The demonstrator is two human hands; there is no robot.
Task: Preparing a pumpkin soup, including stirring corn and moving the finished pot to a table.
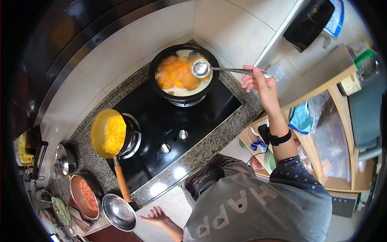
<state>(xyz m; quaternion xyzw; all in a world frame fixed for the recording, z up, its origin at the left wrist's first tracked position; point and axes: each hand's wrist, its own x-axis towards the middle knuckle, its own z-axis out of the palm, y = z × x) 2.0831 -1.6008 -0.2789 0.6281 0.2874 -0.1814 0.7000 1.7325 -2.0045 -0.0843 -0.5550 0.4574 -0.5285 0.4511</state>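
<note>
My right hand [260,83] grips the handle of a metal ladle [200,68]. The ladle's round bowl is over a black pot [154,81], at the surface of its contents. Orange chunks [173,72] sit in the pot amid pale, foamy liquid. At the lower left, my left hand [156,216] is held out with its fingers apart and nothing in it. Close to its fingertips is a shiny metal bowl [119,212]. A pan with a wooden handle [122,181] stands on the left burner and holds chopped yellow food [113,136].
The black gas stove [157,118] has two knobs and a granite counter edge [193,157]. On the left counter, a metal bowl [98,193] holds ground meat [88,193]; a lidded pot [62,160] stands behind. To the right are wooden shelves [320,87] and a clear plastic container [282,75].
</note>
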